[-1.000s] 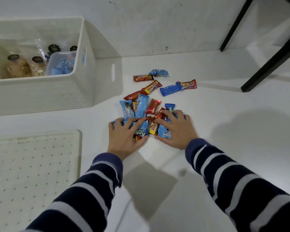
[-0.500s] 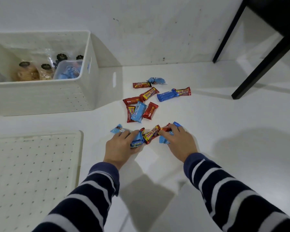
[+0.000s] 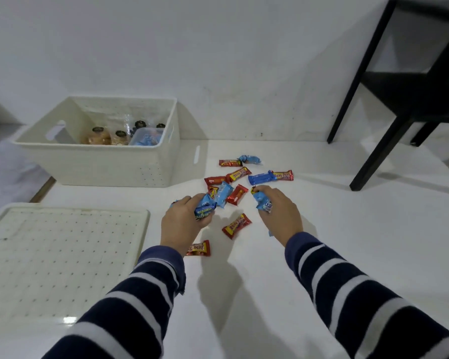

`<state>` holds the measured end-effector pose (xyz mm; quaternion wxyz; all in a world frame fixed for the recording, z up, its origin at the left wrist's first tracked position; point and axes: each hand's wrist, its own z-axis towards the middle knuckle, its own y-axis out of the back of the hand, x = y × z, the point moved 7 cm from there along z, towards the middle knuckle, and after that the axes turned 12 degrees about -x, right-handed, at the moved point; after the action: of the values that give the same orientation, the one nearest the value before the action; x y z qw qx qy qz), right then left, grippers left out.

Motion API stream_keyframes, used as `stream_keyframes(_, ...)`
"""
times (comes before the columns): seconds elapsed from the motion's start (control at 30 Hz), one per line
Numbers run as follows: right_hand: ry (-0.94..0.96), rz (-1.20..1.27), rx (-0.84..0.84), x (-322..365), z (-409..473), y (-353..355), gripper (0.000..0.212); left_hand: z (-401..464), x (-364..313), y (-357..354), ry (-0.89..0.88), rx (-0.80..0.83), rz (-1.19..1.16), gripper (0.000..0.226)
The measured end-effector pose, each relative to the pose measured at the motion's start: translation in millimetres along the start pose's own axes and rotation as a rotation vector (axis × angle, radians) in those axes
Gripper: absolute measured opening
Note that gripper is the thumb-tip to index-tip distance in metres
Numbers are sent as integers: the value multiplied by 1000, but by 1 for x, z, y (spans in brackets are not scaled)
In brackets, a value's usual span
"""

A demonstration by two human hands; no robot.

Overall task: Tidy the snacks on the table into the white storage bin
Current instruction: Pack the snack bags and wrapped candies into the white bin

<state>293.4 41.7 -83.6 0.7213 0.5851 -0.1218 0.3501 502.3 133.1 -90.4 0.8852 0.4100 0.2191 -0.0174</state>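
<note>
both hands (image 3: 183, 224) (image 3: 279, 212) full of blue snack packets (image 3: 205, 209)

Looking like a plain home room: white floor-like surface (image 3: 347, 242) meeting a bare scuffed wall (image 3: 218, 60), black side table (image 3: 412, 94) standing nearby.

Open tabletop (image 3: 347, 229) beside bin (image 3: 109, 164)

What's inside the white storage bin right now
Inside the white storage bin: clear bags of baked snacks with black round labels and a clear tub holding blue packets. The near wall hides the bin's floor.
</note>
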Motion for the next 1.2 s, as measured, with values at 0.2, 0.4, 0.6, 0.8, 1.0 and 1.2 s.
stream_keyframes(0.2,-138,496,3,78,41,15,37,57,13,73,45,-169,-24,42)
stream_keyframes(0.4,-29,604,-43,181,90,8,31,127,58,131,18,-274,21,40)
stream_keyframes(0.6,42,601,-31,284,149,-46,33,213,138,161,44,-206,-23,45)
stream_keyframes(0.8,-65,532,127,358,193,-157,37,273,244,144,232,13,-134,36)
stream_keyframes(1.0,-275,384,366,371,199,-275,36,281,333,81,392,335,-75,34)
stream_keyframes(1.2,-551,416,689,372,184,-314,72,259,370,30,506,758,9,80)
